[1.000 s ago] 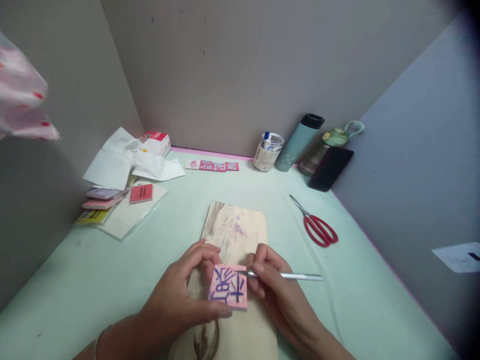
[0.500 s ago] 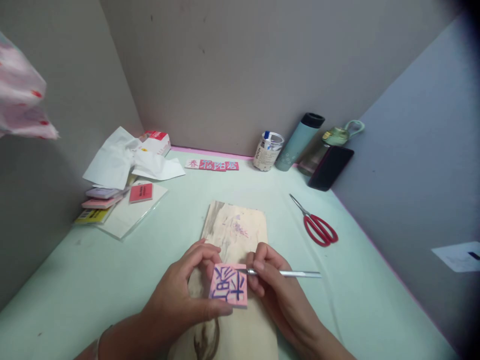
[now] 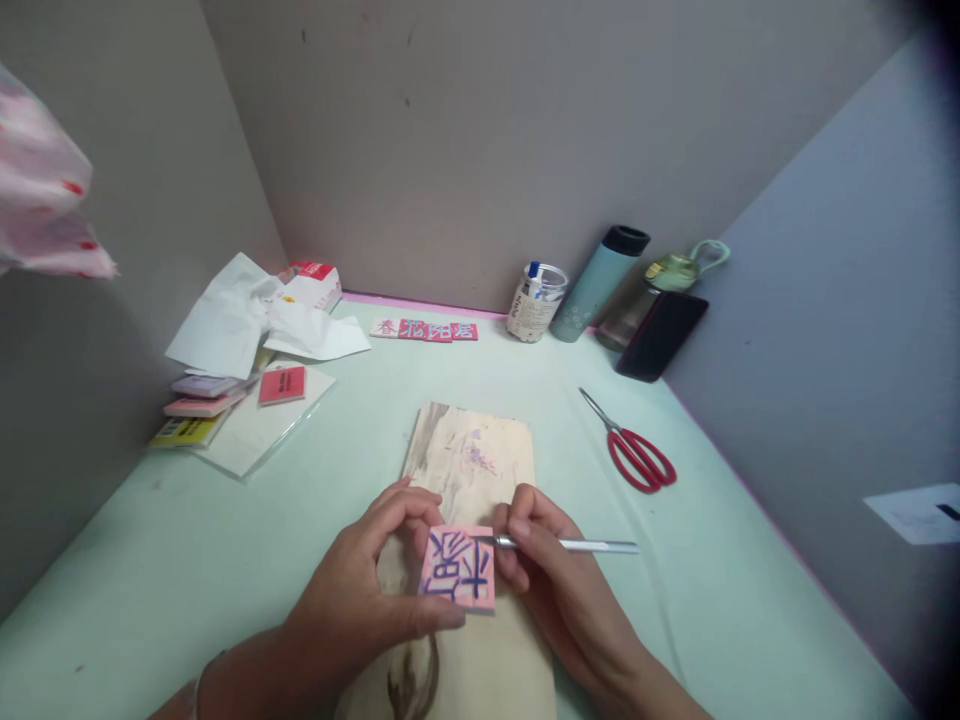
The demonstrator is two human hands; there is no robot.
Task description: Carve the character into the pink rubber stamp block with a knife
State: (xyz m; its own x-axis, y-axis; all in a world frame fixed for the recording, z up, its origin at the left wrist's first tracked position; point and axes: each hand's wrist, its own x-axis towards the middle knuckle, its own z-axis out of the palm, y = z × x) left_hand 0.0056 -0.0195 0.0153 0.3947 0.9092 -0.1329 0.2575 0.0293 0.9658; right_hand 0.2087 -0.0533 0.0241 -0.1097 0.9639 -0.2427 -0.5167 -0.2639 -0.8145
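One pink block (image 3: 454,560) is pinched by the left hand (image 3: 349,575), its near edge partly covered by the thumb; one silver knife (image 3: 600,547) is pinched by the right hand (image 3: 559,585). One wooden board (image 3: 487,425) is seen beneath both hands; four lettered tiles (image 3: 426,331) and two bottles (image 3: 596,288) are set well beyond, one pair of scissors (image 3: 643,462) nearer the right hand. The knife is held lengthwise left-to-right, tip pointed toward the left hand
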